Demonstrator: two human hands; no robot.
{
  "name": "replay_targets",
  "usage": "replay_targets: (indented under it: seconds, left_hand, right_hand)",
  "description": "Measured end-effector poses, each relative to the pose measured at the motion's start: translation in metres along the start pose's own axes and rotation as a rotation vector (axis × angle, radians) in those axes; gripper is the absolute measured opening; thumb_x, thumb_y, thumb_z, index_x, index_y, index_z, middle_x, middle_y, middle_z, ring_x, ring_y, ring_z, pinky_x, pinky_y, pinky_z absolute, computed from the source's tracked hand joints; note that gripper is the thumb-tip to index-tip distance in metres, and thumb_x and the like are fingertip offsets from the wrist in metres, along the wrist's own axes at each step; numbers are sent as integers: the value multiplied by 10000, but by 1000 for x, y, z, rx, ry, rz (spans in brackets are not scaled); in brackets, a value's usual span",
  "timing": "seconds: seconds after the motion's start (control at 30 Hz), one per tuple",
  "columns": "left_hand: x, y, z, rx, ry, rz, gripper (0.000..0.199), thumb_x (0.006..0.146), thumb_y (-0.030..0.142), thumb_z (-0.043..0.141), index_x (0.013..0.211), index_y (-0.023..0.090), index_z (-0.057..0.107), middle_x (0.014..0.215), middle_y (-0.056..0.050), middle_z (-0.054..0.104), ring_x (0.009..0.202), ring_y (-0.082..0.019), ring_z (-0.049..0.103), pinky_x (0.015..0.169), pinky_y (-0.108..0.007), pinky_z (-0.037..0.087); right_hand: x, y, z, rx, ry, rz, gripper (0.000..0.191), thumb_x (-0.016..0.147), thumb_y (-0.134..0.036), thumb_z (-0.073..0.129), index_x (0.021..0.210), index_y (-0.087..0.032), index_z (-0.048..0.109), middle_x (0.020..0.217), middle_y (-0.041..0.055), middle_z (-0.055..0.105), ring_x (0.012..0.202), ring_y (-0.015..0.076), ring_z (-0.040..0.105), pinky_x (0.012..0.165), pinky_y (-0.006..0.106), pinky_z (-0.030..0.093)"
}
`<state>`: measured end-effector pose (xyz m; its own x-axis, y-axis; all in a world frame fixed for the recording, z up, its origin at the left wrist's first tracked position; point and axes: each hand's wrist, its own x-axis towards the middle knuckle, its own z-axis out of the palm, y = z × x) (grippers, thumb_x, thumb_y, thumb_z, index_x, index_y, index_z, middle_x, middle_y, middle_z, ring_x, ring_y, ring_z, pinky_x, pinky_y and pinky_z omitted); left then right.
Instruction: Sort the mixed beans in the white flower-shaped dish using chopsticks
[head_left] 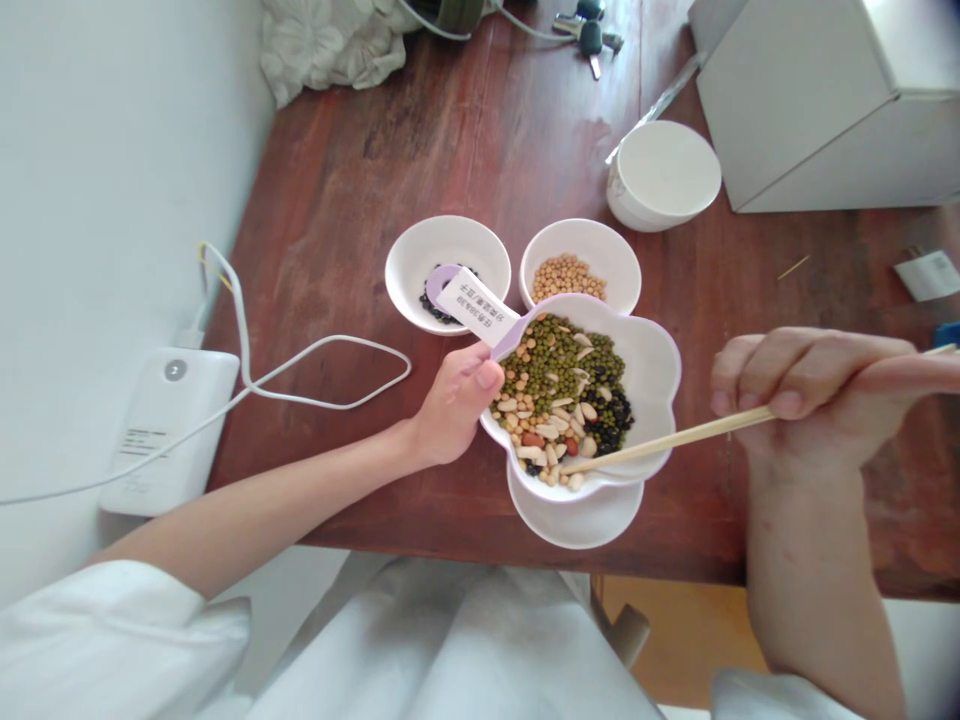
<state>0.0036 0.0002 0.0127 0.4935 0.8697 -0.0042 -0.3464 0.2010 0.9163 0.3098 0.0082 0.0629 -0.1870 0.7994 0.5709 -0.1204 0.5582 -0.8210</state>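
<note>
Your left hand [459, 398] clasps the scalloped bowl [654, 368] by its lilac handle [511, 340]; your right hand [821, 395] is closed around wooden chopsticks [694, 434], tips at the bowl's six o'clock. The soybean bowl [624, 265] sits at twelve.

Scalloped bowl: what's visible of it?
The scalloped bowl looks plastic: white inside, lilac rim and handle, a white label on the handle. Mouth up, it holds mixed beans and peanuts. The left hand grips it where handle meets rim; chopsticks in the right hand reach into it. It overlaps a white dish in view; contact unclear.
</note>
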Motion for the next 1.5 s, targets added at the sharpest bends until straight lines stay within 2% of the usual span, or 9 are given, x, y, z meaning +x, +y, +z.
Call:
replay_targets:
  seconds: [0.2, 0.43, 0.6, 0.7, 0.87, 1.03, 1.13, 1.3, 1.5]
  left_hand:
    - [0, -2, 0, -13, 9, 31, 793, 960, 843, 618, 1317, 161, 805, 1120, -161, 874, 1185, -411, 814, 1031, -534, 662]
    - [1, 1, 1, 2, -6, 31, 789, 981, 836, 588, 1316, 156, 805, 1109, -168, 873, 1158, -408, 822, 1021, -536, 667]
    - [1, 2, 1, 8, 3, 33, 782, 967, 835, 615, 1276, 144, 813, 1082, -170, 871, 1129, -406, 826, 1011, -539, 666]
    - [1, 4, 2, 12, 5, 10, 817, 952, 856, 612, 1310, 146, 799, 1088, -169, 868, 1142, -407, 819, 1014, -535, 664]
    - [-1, 4, 1, -1, 10, -15, 805, 949, 838, 637, 1321, 140, 787, 1099, -168, 865, 1125, -393, 821, 1004, -525, 667]
    - [-3, -1, -2, -12, 23, -13, 778, 945, 825, 662, 1285, 137, 791, 1167, -173, 858, 1109, -375, 825, 966, -490, 675]
    - [-4, -2, -3, -12, 17, -20, 775, 947, 820, 662, 1282, 133, 787, 1200, -182, 854, 1139, -383, 818, 954, -478, 674]
    - [-4, -3, -4, -23, 14, -2, 743, 965, 798, 656, 1289, 141, 780, 1215, -181, 852, 1124, -376, 823, 960, -477, 674]
    - [-3, -3, -4, -1, 28, 5, 743, 963, 806, 649, 1258, 139, 791, 1194, -180, 856, 1132, -374, 819, 976, -478, 670]
  right_hand:
    - [-2, 1, 2, 21, 31, 12, 837, 1104, -700, 505, 428, -211, 561, 323, -35, 465, 206, 120, 426, 260, 227, 452]
    - [-7, 2, 1, 47, 126, 108, 837, 950, -833, 652, 365, -237, 605, 275, -36, 375, 176, 131, 351, 234, 269, 400]
    - [-10, 3, 0, 139, 126, 134, 785, 973, -770, 687, 401, -236, 639, 283, -47, 360, 180, 117, 313, 230, 260, 391]
    - [-8, 2, 1, 184, 179, 163, 776, 886, -774, 791, 363, -236, 588, 278, -62, 312, 173, 103, 256, 210, 253, 356]
    - [-4, -1, 9, 30, 223, 123, 816, 940, -820, 684, 380, -234, 595, 298, -47, 363, 200, 114, 346, 234, 245, 378]
    - [-7, -7, 21, -101, 355, 137, 847, 938, -831, 676, 356, -226, 563, 334, -13, 454, 252, 144, 451, 277, 278, 415]
    - [-10, -9, 22, -139, 335, 163, 818, 954, -823, 660, 400, -222, 619, 383, 7, 539, 305, 172, 532, 312, 309, 470]
    - [-12, -6, 14, -97, 188, 96, 816, 1017, -794, 578, 434, -228, 653, 351, -2, 508, 245, 172, 479, 283, 307, 469]
    - [-11, -5, 12, -68, 179, 111, 801, 1003, -787, 611, 429, -230, 662, 328, -1, 491, 228, 184, 477, 263, 302, 448]
